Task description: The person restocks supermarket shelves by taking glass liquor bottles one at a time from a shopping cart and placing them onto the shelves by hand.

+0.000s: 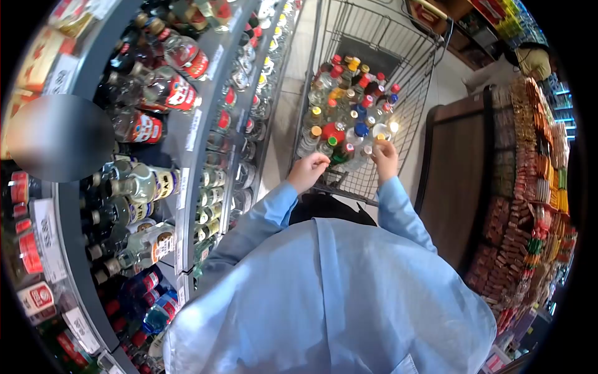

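Many glass bottles (336,115) stand packed together in the wire shopping cart (403,112) in front of me, with red, yellow, blue, green and white caps. My right hand (386,159) is at the cart's near right corner, its fingers closed at the top of an orange-capped bottle (380,137). At the near left side, my left hand (308,172) has its fingers pressed together beside a green-capped bottle (332,142); whether anything small is between them is hidden. A blue-capped bottle (361,129) stands between the two hands.
On my left, a store shelf (215,81) holds rows of bottles lying at an angle in this view, with price tags along its edges. A dark wooden display (455,168) is on the right, beside stacked packaged goods (517,212). Another person (534,61) is at upper right.
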Action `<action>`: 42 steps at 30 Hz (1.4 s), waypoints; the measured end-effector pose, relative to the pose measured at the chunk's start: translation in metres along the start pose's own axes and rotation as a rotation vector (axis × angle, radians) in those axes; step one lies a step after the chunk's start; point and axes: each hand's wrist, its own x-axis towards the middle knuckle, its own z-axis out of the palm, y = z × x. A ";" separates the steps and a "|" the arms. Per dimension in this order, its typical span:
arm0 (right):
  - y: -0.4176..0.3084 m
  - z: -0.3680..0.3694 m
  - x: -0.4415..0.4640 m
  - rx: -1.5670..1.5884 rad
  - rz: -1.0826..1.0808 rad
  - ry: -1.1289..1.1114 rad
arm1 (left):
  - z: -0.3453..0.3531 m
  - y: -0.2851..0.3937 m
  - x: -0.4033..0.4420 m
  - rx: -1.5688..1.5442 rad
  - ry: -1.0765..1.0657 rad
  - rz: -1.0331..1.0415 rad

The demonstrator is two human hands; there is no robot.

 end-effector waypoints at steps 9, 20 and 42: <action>0.119 -0.044 0.066 -0.374 0.004 -0.052 | 0.055 -0.089 0.021 0.079 -0.141 -0.385; 0.132 -0.027 0.086 -0.736 -0.056 -0.203 | 0.054 -0.086 0.023 0.157 -0.106 -0.449; -0.077 -0.051 -0.011 -0.504 -0.236 -0.342 | 0.099 -0.049 0.056 0.347 -0.315 0.376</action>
